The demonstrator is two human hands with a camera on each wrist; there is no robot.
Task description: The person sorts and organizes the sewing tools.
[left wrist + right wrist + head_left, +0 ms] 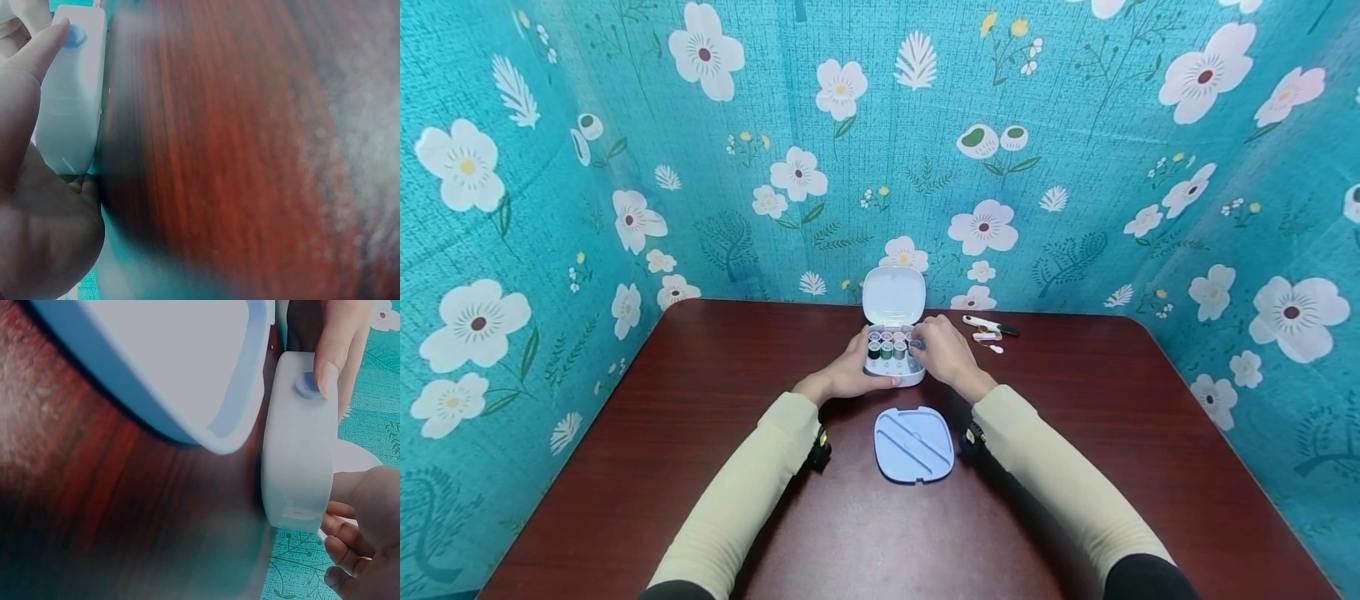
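A white sewing box [913,380] stands with its lid [893,293] raised, holding rows of thread spools [887,351] in several colours. My left hand [848,375] grips the box's left side, its thumb on the front near the blue button [75,36]. At the box's right end, my right hand [949,353] reaches in from above and pinches a dark spool [917,343], partly covered by the fingers. In the right wrist view, the right thumb and finger meet behind the box wall [299,456], so the spool is hidden there.
A light blue tray insert [914,446] with diagonal ridges lies in front of the box, between the forearms. Right of the box lie a white and black slim tool [991,325] and small white items [987,337]. A flowered curtain hangs behind the table.
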